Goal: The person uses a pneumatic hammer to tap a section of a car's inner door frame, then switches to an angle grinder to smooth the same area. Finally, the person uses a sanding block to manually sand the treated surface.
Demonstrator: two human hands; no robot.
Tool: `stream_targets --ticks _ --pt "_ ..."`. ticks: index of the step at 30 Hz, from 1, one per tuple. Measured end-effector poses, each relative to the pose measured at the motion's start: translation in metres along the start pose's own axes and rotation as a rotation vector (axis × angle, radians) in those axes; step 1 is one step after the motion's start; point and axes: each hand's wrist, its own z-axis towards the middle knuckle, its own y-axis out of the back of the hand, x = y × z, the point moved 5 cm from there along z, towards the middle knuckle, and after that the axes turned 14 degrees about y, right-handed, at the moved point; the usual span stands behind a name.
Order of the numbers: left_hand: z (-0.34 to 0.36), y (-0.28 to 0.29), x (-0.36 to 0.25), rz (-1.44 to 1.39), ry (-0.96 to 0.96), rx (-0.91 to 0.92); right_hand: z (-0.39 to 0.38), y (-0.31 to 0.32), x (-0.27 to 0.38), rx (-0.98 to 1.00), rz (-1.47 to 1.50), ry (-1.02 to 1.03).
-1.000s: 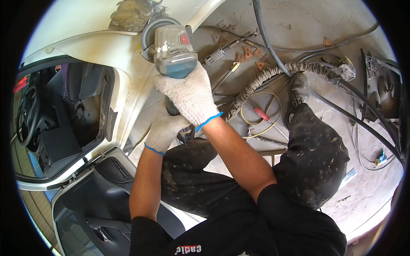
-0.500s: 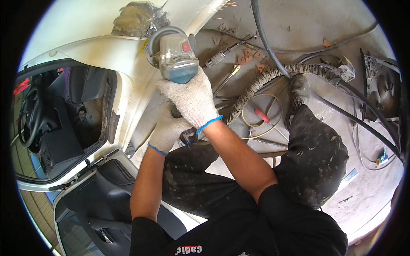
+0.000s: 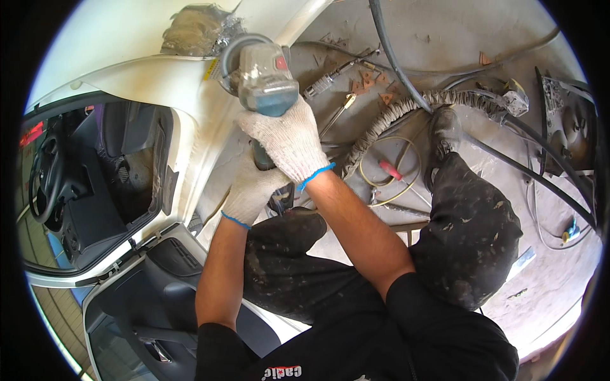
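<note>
Both my hands wear white knitted gloves with blue cuffs. My right hand [image 3: 286, 141] is wrapped round the teal and grey body of a cordless grinder [image 3: 267, 79], just below its dusty block with a red button. My left hand [image 3: 251, 193] is closed lower down on the same tool, partly under my right wrist. A dark ring-shaped part of the grinder lies close to the edge of a white car body panel [image 3: 146, 82]. On that panel is a sanded patch [image 3: 194, 30] of bare grey metal. The grinder's working face is hidden.
At left, the car's doorway shows a steering wheel [image 3: 51, 171]; an open door [image 3: 184, 305] stands below it. Hoses, a sleeved cable bundle [image 3: 394, 117], a red-handled tool [image 3: 389, 169] and rusty metal pieces [image 3: 368, 81] lie on the floor at right.
The orange sparks seen at the top edge are gone. The grinder and both hands have shifted slightly right relative to the panel. My grip stays the same.
</note>
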Motion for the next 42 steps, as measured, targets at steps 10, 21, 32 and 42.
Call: stream_targets --ticks 10,21,32,42 --pt "0.004 -0.007 -0.007 0.053 0.003 -0.012 0.006 0.006 -0.014 -0.002 0.075 -0.098" --pt "0.005 0.002 0.001 0.062 -0.026 -0.009 0.000 -0.001 0.009 0.015 0.064 -0.034" --pt "0.002 -0.003 -0.006 0.097 0.066 -0.001 0.001 0.001 -0.013 0.002 0.130 -0.132" --pt "0.004 0.002 0.004 0.070 0.081 -0.018 -0.002 0.000 -0.021 -0.002 0.034 -0.110"
